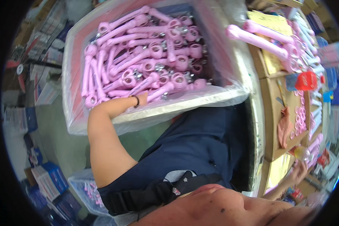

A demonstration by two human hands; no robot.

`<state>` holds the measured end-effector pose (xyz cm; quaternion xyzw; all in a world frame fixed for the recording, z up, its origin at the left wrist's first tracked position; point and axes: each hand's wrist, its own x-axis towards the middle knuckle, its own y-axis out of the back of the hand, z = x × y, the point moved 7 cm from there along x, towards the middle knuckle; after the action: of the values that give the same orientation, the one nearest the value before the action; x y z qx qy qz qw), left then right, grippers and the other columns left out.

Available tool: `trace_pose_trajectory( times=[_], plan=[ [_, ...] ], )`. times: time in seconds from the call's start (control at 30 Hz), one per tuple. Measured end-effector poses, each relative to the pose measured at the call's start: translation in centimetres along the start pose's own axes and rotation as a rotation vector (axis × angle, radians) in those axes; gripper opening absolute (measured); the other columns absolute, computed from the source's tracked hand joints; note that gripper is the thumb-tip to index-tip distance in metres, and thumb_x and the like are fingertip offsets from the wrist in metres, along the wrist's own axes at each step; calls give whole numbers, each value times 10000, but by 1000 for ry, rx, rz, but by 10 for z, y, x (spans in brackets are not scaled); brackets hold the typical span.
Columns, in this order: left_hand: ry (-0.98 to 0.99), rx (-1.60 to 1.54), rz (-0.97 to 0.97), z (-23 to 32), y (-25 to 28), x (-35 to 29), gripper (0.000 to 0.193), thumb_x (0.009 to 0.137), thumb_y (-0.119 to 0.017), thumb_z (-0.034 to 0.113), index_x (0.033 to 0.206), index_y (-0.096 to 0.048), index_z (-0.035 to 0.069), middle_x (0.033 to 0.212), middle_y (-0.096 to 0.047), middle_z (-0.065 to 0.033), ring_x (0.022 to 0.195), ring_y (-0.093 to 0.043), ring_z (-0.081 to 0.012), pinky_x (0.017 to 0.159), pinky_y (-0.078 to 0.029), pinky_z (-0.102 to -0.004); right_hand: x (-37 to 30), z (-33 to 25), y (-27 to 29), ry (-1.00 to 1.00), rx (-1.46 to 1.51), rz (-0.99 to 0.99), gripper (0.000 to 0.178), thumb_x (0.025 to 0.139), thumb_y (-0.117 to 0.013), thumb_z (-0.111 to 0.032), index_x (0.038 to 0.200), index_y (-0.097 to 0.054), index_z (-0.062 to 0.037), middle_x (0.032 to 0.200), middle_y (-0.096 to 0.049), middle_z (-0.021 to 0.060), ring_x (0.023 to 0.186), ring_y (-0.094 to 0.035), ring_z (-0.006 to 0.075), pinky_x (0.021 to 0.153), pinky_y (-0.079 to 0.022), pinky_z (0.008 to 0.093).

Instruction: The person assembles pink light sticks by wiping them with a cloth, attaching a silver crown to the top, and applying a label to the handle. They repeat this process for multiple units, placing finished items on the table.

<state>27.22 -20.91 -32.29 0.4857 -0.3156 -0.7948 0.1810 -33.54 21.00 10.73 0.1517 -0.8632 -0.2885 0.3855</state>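
Observation:
A large bin lined with clear plastic [184, 106] holds a heap of pink plastic handles [139, 56], each with a round, hollow head; bright metal bits show among them. My left hand [150, 98] reaches over the bin's near rim, a black band at its wrist. Its fingers close round a pink handle [161, 92] at the heap's near edge, partly hidden. Far to the right, my right hand [299, 171] is beside the crowded worktable, fingers bent near a clear yellowish piece [301, 153]. Whatever it grips is too small to make out.
Cardboard boxes [269, 98] line the right side, with loose pink handles [258, 41], pink rings [300, 116] and a red container [306, 81] on top. A smaller tub [84, 192] of pink parts stands low at left. Stacked cartons [51, 180] fill the far left.

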Motion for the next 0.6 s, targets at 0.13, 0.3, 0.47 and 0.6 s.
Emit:
trace_pose_trajectory(
  times=[0.13, 0.3, 0.47, 0.6],
  plan=[
    [-276, -14, -252, 26, 25, -8, 628, 720, -672, 251, 1289, -453, 100, 1075, -627, -169, 959, -610, -270, 826, -476, -379, 4, -72, -70, 420, -333, -208, 200, 770, -570, 72, 911, -667, -30, 1044, -606, 146, 988, -585, 271, 823, -483, 331],
    [-35, -755, -411, 75, 137, -78, 415, 788, -673, 220, 1072, -563, -61, 897, -643, -106, 747, -622, -145, 685, -511, -273, 19, -60, -126, 414, -191, -318, 164, 756, -624, -3, 911, -648, -49, 1003, -622, 143, 945, -585, 336, 811, -476, 387],
    [78, -1462, -201, 159, 162, -168, 331, 891, -584, 209, 1052, -520, -74, 877, -627, -153, 663, -625, -198, 605, -553, -335, 40, -16, -171, 221, -307, -222, 232, 762, -684, -183, 935, -634, -36, 1015, -609, 157, 996, -556, 341, 842, -452, 422],
    [-300, -1598, 286, 218, 140, -212, 407, 883, -576, 143, 1206, -407, -36, 995, -571, -141, 729, -612, -182, 643, -561, -333, 54, 10, -190, 153, -359, -365, 314, 772, -658, -251, 963, -634, -3, 1009, -614, 181, 983, -554, 360, 842, -448, 447]
  ],
)
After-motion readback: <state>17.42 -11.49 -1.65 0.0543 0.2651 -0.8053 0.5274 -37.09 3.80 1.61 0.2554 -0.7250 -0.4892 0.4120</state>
